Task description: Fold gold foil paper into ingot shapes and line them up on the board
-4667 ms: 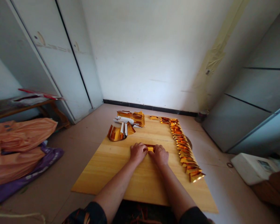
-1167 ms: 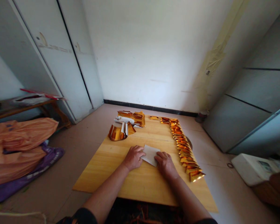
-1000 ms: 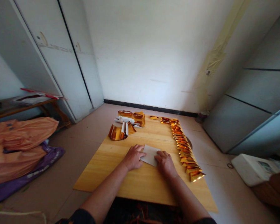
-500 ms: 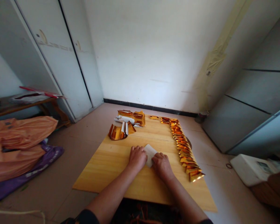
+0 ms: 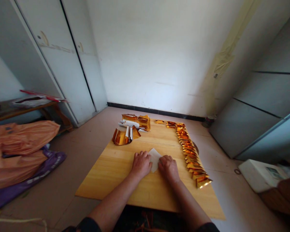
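A small piece of white paper (image 5: 155, 159) lies on the wooden board (image 5: 106, 175) between my two hands. My left hand (image 5: 141, 163) is closed at the paper's left edge, fingers curled over it. At its right edge my right hand (image 5: 168, 167) is closed too, knuckles up, thumb side toward the paper. Gold folded paper pieces (image 5: 192, 158) overlap in a long row down the board's right side. Loose gold sheets (image 5: 122, 136) with white backs curl at the far left, and behind them sits a stack of gold paper (image 5: 144, 121).
Grey cabinets (image 5: 62, 58) stand at the left and a large grey unit (image 5: 261, 96) at the right. An orange cloth or bag (image 5: 19, 145) and a purple bag (image 5: 38, 174) lie at the left. A white box (image 5: 258, 175) sits at the lower right.
The paper has turned slightly between my hands, and more of its middle shows. Both hands have shifted a little; the gold pieces have not moved.
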The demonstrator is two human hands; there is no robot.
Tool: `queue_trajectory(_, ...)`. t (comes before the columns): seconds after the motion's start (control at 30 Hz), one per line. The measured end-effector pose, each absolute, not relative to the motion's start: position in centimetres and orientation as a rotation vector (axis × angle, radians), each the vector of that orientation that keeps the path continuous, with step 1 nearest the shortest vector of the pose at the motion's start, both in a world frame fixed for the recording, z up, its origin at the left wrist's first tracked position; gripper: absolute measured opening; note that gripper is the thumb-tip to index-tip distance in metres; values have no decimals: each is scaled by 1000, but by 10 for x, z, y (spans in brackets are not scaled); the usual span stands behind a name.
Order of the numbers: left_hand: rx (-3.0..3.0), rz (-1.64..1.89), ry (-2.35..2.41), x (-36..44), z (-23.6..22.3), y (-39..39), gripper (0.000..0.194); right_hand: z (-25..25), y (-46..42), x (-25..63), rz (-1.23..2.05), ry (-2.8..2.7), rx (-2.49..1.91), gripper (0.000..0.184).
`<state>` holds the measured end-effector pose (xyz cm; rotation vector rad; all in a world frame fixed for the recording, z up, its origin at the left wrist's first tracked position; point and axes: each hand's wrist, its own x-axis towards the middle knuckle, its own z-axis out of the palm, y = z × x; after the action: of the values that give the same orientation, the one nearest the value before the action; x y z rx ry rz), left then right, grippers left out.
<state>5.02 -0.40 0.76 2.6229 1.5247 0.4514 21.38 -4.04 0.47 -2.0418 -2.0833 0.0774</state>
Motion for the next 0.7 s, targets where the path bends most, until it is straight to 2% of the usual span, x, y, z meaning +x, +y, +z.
queue_trajectory(0.2,2640,478,1516,54,5,-7,18,10,-23,220,69,-2018,-2153,17)
queue_trajectory(0.33,2640,499,1505,55,2,-8,14,18,-12,220,189,-2031,-2218,24)
queue_trajectory(0.53,2621,482,1449,52,1,-4,8,26,2,219,344,-1987,-2271,20)
queue_trajectory(0.63,2620,467,1438,51,1,-4,9,27,7,217,356,-1995,-2248,15)
queue_trajectory(0.7,2628,468,1427,49,1,-4,11,27,8,216,383,-1988,-2232,18)
